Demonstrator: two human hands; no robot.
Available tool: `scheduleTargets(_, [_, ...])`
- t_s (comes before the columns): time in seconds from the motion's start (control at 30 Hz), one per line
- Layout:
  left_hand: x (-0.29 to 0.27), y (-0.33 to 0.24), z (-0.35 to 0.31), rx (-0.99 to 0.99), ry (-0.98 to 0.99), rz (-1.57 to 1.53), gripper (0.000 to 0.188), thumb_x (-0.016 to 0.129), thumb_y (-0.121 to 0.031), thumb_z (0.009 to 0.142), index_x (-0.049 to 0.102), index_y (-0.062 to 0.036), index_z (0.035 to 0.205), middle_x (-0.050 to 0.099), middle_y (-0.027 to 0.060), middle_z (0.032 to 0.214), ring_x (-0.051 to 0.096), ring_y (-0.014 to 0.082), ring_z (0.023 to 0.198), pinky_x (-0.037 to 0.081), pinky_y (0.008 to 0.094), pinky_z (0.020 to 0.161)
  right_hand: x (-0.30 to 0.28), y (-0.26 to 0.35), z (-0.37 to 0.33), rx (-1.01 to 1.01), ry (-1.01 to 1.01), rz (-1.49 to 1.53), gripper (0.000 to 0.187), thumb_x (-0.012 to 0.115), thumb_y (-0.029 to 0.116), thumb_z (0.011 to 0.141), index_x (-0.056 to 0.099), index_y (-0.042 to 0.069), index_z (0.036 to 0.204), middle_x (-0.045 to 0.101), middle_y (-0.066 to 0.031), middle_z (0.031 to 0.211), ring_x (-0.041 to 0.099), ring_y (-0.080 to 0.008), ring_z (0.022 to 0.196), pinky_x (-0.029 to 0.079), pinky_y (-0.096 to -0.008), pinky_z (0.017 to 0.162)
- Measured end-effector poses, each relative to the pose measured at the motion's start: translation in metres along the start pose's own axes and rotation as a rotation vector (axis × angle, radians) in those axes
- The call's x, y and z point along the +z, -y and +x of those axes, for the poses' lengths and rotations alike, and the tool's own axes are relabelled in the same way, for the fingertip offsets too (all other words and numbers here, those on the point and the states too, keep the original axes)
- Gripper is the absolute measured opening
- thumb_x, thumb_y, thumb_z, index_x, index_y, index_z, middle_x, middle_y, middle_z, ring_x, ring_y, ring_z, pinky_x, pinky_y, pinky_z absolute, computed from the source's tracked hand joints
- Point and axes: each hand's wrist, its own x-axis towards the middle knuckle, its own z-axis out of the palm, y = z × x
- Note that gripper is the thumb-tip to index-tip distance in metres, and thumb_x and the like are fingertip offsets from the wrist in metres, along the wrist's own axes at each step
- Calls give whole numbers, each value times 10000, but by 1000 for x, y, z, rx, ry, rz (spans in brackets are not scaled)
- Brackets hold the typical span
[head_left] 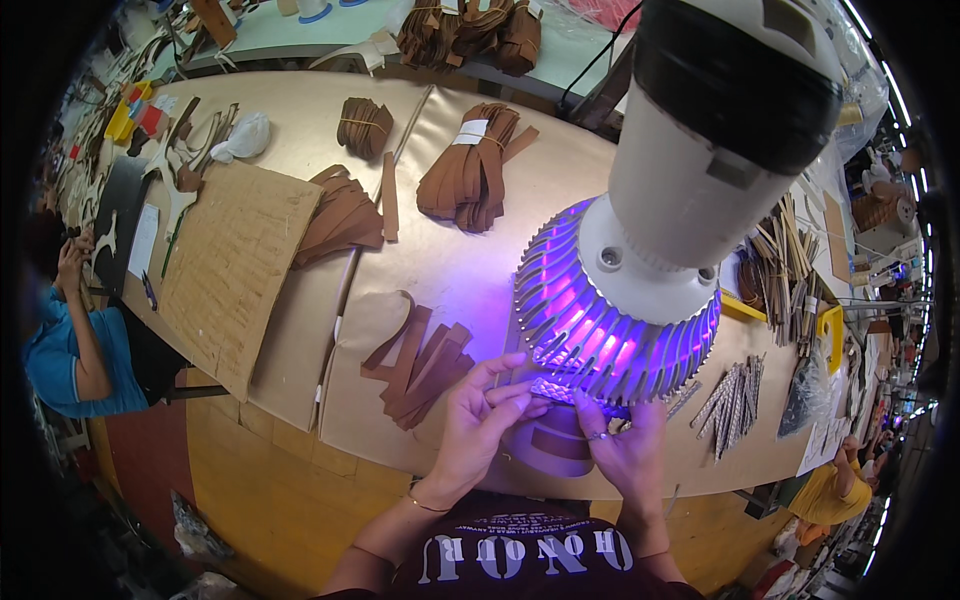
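Note:
Under a finned lamp (620, 320) glowing violet, a short braided strip (553, 391) is stretched between my two hands. My left hand (472, 418) pinches its left end between thumb and fingers. At the other end my right hand (632, 445) grips it with the thumb in front; its fingers are partly hidden by the lamp's fins. Just below the strip sits a round stand with a brown strip (562, 443) across it. Left of my left hand lies a loose fan of flat brown leather strips (428, 375).
Bundled brown strips (468, 175) and a cardboard sheet (240, 265) lie on the gold-covered table (365, 275). Patterned sticks (732, 405) rest at right. The lamp's large white body (685, 165) rises close over my hands. A person in blue (85, 350) works at far left, another in yellow (832, 492) at right.

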Motion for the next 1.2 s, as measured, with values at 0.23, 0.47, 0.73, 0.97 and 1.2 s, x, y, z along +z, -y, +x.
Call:
scheduleTargets(0.23, [-3, -1, 2, 15, 2, 32, 445, 550, -40, 952, 391, 17, 1363, 672, 196, 1116, 672, 212, 1007, 530, 337, 933, 5, 4, -1, 103, -35, 31, 286, 711, 49, 834, 575, -17, 1077, 681, -113, 937, 660, -171, 834, 509, -305, 720])
scheduleTargets(0.47, [-2, -3, 5, 5, -66, 156, 433, 556, -13, 940, 416, 22, 1348, 679, 181, 1092, 669, 187, 995, 513, 287, 896, 9, 11, 1, 92, -53, -19, 252, 715, 47, 819, 632, -17, 1049, 672, -102, 956, 648, -194, 841, 501, -331, 735])
scheduleTargets(0.73, [6, 4, -9, 467, -227, 997, 286, 610, 40, 851, 629, 10, 1135, 644, 172, 1206, 643, 261, 1097, 497, 350, 941, 12, 9, 4, 39, -54, -154, 214, 696, 61, 840, 630, -23, 1025, 674, -114, 913, 653, -205, 814, 498, -335, 721])
scheduleTargets(0.97, [8, 20, -17, 560, 61, 1216, 392, 604, 69, 816, 613, 8, 1204, 566, 229, 1303, 563, 368, 1211, 452, 441, 1031, 11, 5, 2, 194, 14, -154, 287, 724, 121, 812, 498, 14, 953, 639, -154, 777, 634, -343, 683, 466, -438, 604])
scheduleTargets(1.2, [3, 20, -12, 707, 149, 1363, 476, 619, 64, 797, 595, -38, 1261, 518, 262, 1344, 543, 396, 1223, 450, 457, 1037, -12, 16, 0, -180, -84, -577, 275, 720, 287, 849, 593, 50, 908, 623, -87, 676, 600, -295, 568, 417, -421, 550])
